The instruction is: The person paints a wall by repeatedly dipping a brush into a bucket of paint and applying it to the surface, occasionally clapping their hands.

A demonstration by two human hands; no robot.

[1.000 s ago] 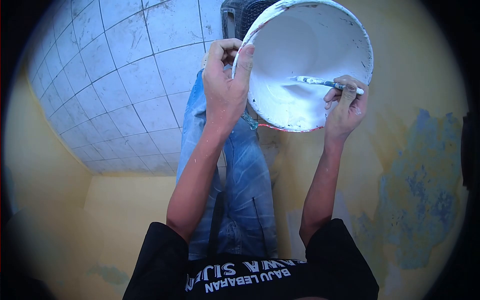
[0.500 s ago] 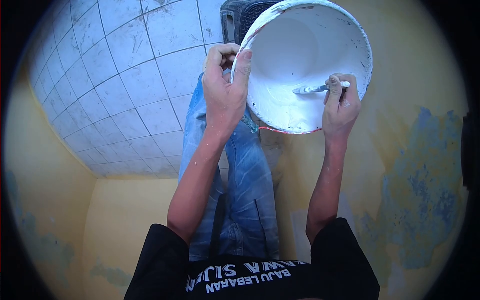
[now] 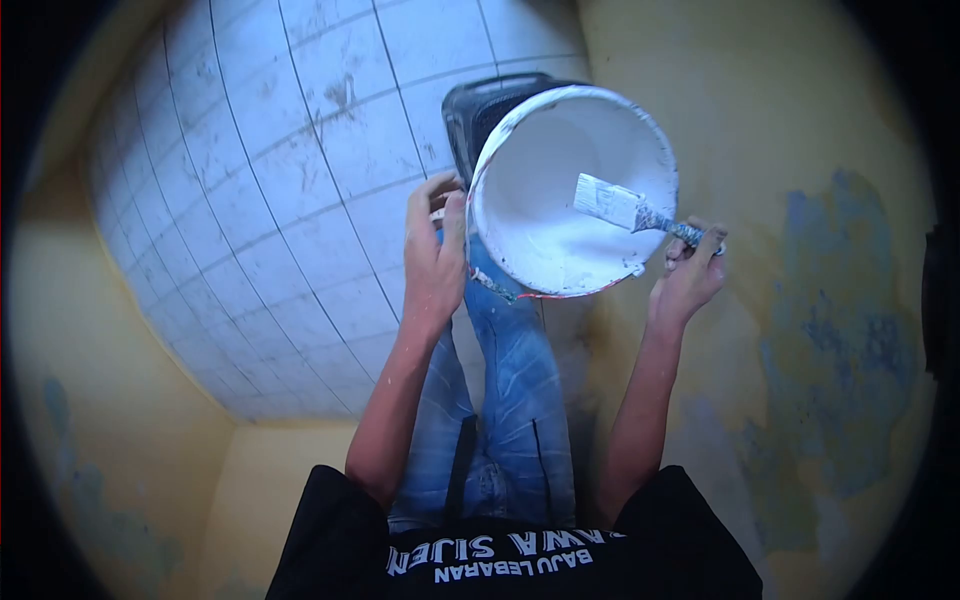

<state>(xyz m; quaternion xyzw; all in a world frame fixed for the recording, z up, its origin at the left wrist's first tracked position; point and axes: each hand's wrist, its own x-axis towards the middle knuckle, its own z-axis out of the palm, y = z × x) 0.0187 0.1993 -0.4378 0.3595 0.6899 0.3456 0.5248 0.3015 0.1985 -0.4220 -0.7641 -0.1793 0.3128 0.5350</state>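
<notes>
A white paint bucket [image 3: 530, 150] stands tilted towards me, its inside coated with white paint. My right hand [image 3: 690, 275] grips the handle of a paintbrush [image 3: 610, 203] at the bucket's right side. The flat, paint-loaded bristles are over the bucket's mouth and point left. Beside the left rim is my left hand [image 3: 435, 260], thumb and fingers apart and curved, with nothing seen between them. A twisted bucket handle [image 3: 495, 287] hangs at the lower left rim.
Under and behind the bucket is a dark plastic stool [image 3: 462, 130]. Smudged white tiles [image 3: 270, 200] cover the floor at left. A yellow wall [image 3: 720, 130] with a grey-blue peeled patch [image 3: 840, 340] runs along the right.
The brush has come up off the paint inside the bucket and moved right with my right hand. My left hand has let go of the rim. The bucket sits lower in view.
</notes>
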